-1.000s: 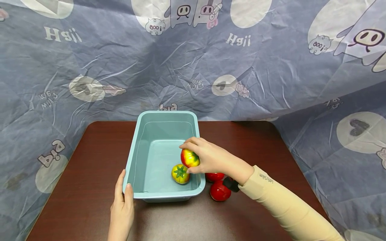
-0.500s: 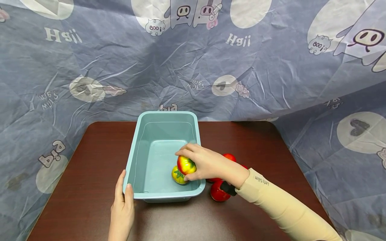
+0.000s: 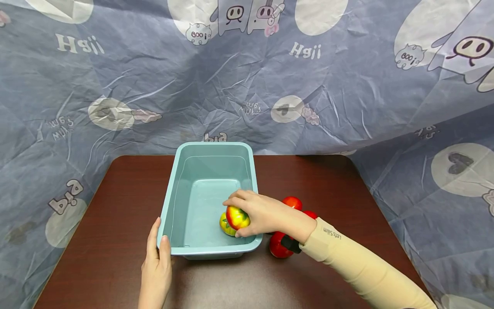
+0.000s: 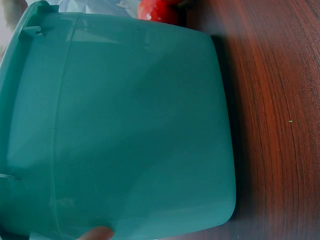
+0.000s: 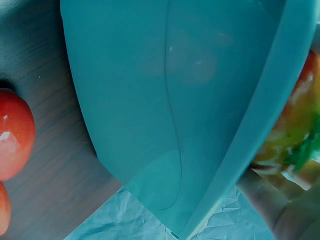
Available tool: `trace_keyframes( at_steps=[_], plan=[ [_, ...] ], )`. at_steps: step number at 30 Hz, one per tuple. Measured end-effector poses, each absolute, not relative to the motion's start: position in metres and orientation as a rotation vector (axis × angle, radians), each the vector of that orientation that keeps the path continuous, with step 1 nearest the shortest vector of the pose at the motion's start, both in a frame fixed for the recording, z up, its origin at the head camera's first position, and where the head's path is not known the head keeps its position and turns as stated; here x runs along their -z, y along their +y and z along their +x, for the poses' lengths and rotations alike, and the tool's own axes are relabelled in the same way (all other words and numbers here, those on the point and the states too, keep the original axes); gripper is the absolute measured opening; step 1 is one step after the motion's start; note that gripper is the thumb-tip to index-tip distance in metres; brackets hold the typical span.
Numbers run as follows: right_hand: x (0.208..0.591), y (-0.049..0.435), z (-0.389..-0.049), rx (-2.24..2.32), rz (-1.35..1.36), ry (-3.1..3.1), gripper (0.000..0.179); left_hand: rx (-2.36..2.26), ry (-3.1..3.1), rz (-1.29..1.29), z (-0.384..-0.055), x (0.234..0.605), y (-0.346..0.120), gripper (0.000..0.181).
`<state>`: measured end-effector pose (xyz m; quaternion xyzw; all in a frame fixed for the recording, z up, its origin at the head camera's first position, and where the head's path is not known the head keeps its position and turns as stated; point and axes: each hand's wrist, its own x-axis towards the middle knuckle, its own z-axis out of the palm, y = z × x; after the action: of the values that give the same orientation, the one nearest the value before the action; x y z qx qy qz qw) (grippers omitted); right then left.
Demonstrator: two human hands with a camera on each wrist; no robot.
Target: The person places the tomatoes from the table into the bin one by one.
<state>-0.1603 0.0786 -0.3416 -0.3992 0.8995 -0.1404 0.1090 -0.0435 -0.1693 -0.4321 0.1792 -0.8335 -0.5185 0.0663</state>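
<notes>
In the head view, my right hand point(image 3: 266, 212) holds a glossy red-and-yellow tomato point(image 3: 237, 217) with a green calyx between thumb and fingers. It is low inside the blue-green plastic bin point(image 3: 177, 184), near the right wall. A yellow tomato point(image 3: 224, 224) sits on the bin's floor, partly hidden behind the held one. At the near left corner of the bin my left hand point(image 3: 156, 262) rests, fingers straight along the outside and thumb at the rim. A fingertip point(image 4: 97, 233) shows against the outer wall in the left wrist view.
Several red tomatoes point(image 3: 292, 202) lie on the dark wooden table point(image 3: 139, 184) right of the bin, partly hidden by my right forearm. A black strap or camera point(image 3: 290, 243) is on that wrist. Printed grey-blue cloth point(image 3: 231, 86) hangs behind the table.
My right hand has lowered the red-and-yellow tomato and moved it slightly left, now overlapping the yellow one in view. The left hand and bin stay put. More red tomatoes are uncovered behind the forearm.
</notes>
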Motion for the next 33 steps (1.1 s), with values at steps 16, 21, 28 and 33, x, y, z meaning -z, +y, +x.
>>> trace_keyframes(
  at_steps=[16, 21, 28, 33],
  plan=[
    [0.331, 0.114, -0.169, 0.577, -1.284, 2.832, 0.049, 1.555, -2.518, 0.535, -0.045, 0.432, -0.171, 0.051],
    [0.333, 0.137, -0.171, 0.626, -1.195, 2.901, 0.049, 1.550, -2.523, 0.537, -0.045, 0.433, -0.171, 0.051],
    [0.350, 0.165, -0.166, 0.591, -1.014, 2.922, 0.050, 1.571, -2.519, 0.528, -0.045, 0.432, -0.170, 0.051],
    [0.370, 0.180, -0.160, 0.553, -0.952, 2.913, 0.048, 1.563, -2.520, 0.541, -0.045, 0.432, -0.171, 0.051]
  ],
)
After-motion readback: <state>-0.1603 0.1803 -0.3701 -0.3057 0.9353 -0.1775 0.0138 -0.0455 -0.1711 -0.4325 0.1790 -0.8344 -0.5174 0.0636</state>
